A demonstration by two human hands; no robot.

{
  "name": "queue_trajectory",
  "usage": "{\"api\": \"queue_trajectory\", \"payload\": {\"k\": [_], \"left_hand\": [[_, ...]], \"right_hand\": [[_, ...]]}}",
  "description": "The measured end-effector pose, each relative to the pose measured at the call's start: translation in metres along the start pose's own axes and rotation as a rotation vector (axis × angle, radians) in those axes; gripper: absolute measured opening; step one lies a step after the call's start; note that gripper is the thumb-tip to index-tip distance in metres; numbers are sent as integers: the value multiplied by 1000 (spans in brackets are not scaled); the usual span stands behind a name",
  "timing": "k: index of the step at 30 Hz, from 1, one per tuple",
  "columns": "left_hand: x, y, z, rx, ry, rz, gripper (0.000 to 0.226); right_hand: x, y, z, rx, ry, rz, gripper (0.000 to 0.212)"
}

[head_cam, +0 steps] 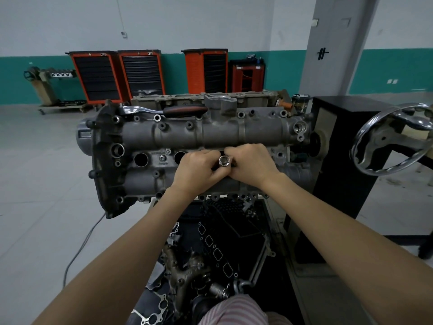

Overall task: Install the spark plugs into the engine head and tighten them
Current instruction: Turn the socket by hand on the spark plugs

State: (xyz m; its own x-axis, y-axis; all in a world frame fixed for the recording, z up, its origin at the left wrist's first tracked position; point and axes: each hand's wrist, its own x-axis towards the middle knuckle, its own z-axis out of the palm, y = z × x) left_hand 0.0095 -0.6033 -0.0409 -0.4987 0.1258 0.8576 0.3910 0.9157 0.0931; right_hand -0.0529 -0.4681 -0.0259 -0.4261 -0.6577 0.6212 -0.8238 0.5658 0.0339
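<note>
The grey engine head (178, 134) lies across a stand in front of me. Two spark plug wells show as dark round holes, one at the left (141, 159) and one partly covered (179, 157) by my left hand (199, 171). Both hands meet over the middle of the head. My right hand (251, 164) and my left hand pinch a chrome socket (224, 161), its hexagonal mouth facing me. No spark plug is visible; what lies under the hands is hidden. A ratchet with a black and red handle (185, 110) rests on the head's far side.
A chrome handwheel (393, 139) and a black stand column (339, 148) are at the right. Below the engine a tray (262, 252) holds gaskets and loose metal parts. Orange tool cabinets (140, 75) line the far wall. A grey cable (82, 247) runs over the floor at the left.
</note>
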Motion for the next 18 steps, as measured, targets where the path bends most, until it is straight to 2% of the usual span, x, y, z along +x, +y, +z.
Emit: {"api": "queue_trajectory", "payload": {"k": [5, 9, 14, 18], "left_hand": [[-1, 2, -2, 9, -32, 14, 32], [-1, 3, -3, 17, -17, 4, 31], [-1, 2, 0, 36, 5, -45, 41], [-2, 0, 1, 42, 11, -8, 38]], "right_hand": [[1, 0, 0, -23, -21, -32, 24], [-1, -1, 0, -8, -5, -80, 18], [-1, -2, -2, 27, -10, -43, 21], [-1, -2, -3, 7, -7, -20, 23]]}}
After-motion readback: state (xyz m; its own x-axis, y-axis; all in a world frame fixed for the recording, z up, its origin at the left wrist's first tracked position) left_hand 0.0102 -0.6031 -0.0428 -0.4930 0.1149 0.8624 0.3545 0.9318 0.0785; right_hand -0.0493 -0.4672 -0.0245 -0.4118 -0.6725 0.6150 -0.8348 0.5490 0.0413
